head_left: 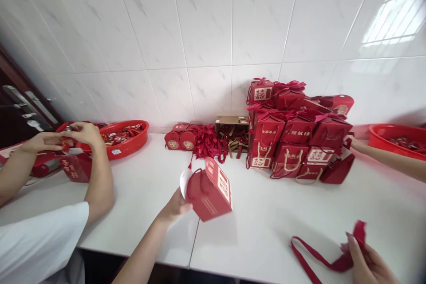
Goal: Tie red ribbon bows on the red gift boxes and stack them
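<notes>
My left hand (176,206) grips a red gift box (209,199) by its side, tilted over the middle of the white table. The box has a white double-happiness panel and a dark red cord; its top flap stands up, showing a white inside. At the lower right, my right hand (366,259) pinches a dark red ribbon (321,257) between thumb and fingers. One length of the ribbon loops leftward onto the tabletop.
Finished-looking red boxes (299,133) stand stacked by the wall. Beside them are a brown carton (232,120), ribbons (210,140) and small boxes (181,137). Red basins (133,146) hold wrapped items. A co-worker's hands (83,135) fill the left; another person's arm (386,153) reaches in from the right.
</notes>
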`<move>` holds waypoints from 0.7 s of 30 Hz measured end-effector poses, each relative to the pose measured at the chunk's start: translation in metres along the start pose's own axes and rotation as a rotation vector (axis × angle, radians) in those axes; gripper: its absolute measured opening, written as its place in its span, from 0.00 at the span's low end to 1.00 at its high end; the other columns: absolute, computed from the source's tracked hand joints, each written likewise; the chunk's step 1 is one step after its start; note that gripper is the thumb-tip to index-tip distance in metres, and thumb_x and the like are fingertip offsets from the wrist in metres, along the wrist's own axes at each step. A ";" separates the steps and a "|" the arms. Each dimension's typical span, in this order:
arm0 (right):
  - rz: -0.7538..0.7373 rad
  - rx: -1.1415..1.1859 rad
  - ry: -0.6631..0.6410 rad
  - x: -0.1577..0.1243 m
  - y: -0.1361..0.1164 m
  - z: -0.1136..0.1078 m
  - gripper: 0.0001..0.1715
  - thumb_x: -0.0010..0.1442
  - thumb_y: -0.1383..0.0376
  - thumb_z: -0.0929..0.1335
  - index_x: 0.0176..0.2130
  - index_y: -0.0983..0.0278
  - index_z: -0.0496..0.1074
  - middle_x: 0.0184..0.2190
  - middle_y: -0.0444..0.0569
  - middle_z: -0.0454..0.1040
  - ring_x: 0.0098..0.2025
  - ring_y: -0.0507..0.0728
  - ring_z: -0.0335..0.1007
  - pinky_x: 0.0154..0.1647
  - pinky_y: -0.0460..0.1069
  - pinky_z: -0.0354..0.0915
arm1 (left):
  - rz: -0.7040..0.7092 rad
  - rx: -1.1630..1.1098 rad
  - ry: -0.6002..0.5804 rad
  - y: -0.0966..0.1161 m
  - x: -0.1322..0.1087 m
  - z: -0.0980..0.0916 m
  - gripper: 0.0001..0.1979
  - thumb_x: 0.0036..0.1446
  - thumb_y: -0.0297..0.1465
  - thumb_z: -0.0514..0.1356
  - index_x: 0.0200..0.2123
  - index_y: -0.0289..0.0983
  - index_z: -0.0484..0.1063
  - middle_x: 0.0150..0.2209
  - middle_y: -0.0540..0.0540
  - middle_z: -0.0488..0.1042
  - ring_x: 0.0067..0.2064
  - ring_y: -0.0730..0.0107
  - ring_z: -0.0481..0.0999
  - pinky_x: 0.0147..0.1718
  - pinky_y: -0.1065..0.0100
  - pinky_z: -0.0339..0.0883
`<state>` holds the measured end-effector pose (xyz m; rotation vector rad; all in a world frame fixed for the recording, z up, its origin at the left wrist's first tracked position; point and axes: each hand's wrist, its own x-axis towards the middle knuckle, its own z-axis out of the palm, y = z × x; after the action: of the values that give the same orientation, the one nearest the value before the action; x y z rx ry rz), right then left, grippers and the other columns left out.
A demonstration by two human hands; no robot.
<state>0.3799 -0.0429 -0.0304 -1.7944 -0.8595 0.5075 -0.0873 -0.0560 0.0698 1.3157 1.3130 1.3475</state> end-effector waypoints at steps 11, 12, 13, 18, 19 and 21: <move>0.344 0.950 -0.688 -0.065 -0.067 -0.016 0.12 0.53 0.58 0.73 0.27 0.63 0.72 0.28 0.44 0.65 0.29 0.52 0.61 0.31 0.48 0.66 | -0.155 0.023 -0.570 0.004 -0.005 0.068 0.35 0.50 0.27 0.58 0.63 0.47 0.56 0.66 0.46 0.56 0.67 0.53 0.54 0.63 0.51 0.52; 0.346 0.973 -0.747 -0.072 -0.072 -0.022 0.11 0.55 0.58 0.72 0.27 0.63 0.72 0.28 0.45 0.65 0.30 0.52 0.62 0.31 0.48 0.67 | -0.157 0.016 -0.480 0.007 -0.006 0.071 0.32 0.51 0.28 0.57 0.61 0.46 0.58 0.65 0.45 0.59 0.66 0.53 0.56 0.61 0.52 0.55; 0.339 0.981 -0.792 -0.078 -0.076 -0.026 0.11 0.57 0.58 0.71 0.27 0.63 0.73 0.28 0.46 0.66 0.30 0.52 0.63 0.32 0.49 0.67 | -0.152 0.008 -0.394 0.009 -0.008 0.075 0.27 0.53 0.29 0.57 0.58 0.45 0.61 0.62 0.43 0.63 0.64 0.54 0.60 0.59 0.52 0.59; 0.275 0.895 -0.863 -0.101 -0.078 -0.033 0.13 0.57 0.56 0.71 0.29 0.62 0.78 0.34 0.51 0.73 0.37 0.57 0.70 0.39 0.51 0.69 | -0.102 0.095 -0.103 0.012 -0.019 0.092 0.12 0.56 0.40 0.60 0.39 0.41 0.63 0.42 0.46 0.71 0.48 0.61 0.74 0.42 0.63 0.72; 0.254 0.871 -0.860 -0.105 -0.077 -0.031 0.11 0.55 0.56 0.72 0.29 0.61 0.79 0.36 0.52 0.74 0.40 0.59 0.71 0.41 0.52 0.69 | -0.084 0.118 -0.077 0.010 -0.020 0.095 0.13 0.55 0.41 0.61 0.37 0.41 0.62 0.40 0.48 0.71 0.47 0.62 0.74 0.39 0.65 0.73; 0.178 0.823 -0.865 -0.114 -0.078 -0.025 0.08 0.53 0.57 0.73 0.31 0.59 0.81 0.42 0.52 0.74 0.44 0.61 0.71 0.45 0.55 0.69 | -0.049 0.151 -0.027 0.006 -0.019 0.100 0.13 0.55 0.42 0.61 0.34 0.41 0.62 0.37 0.50 0.70 0.43 0.65 0.75 0.36 0.67 0.72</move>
<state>0.2976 -0.1285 0.0444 -0.8502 -0.8537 1.5607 0.0146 -0.0625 0.0643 1.3889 1.4425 1.2132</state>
